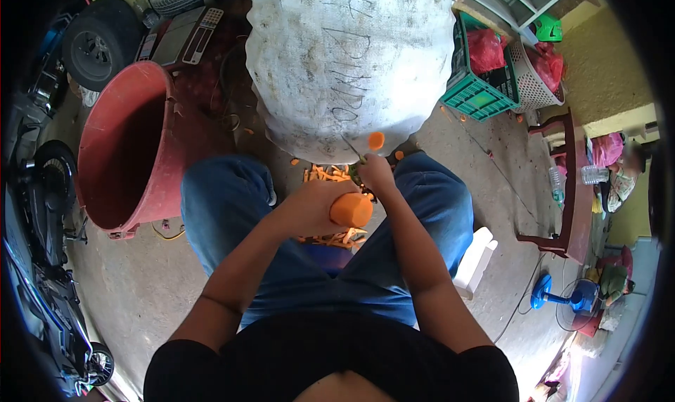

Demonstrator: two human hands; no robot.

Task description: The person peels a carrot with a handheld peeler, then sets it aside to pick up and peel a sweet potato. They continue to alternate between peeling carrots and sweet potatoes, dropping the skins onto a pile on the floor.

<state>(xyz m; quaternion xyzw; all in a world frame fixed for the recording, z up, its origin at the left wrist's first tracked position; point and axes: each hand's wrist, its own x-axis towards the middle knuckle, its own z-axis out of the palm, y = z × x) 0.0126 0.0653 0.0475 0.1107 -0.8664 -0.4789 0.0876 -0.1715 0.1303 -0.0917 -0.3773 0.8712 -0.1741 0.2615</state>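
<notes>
My left hand (315, 206) is wrapped round a thick carrot (351, 210), its flat cut end facing up. Just ahead and to the right, my right hand (376, 175) grips a knife (349, 146) whose thin blade points away toward the big white sack (344, 64). A round carrot slice (377, 141) shows in front of the sack, beyond my right hand. Beneath both hands, between my knees, many orange strips (325, 173) lie heaped in a blue basin (327, 258), partly hidden by my hands and legs.
On the left stands a large red tub (158, 184). A green crate (481, 92) and a white basket (524, 78) sit at the right of the sack. A white box (476, 261) is beside my right knee. Farther right are a bench (578, 191) and a blue fan (580, 300).
</notes>
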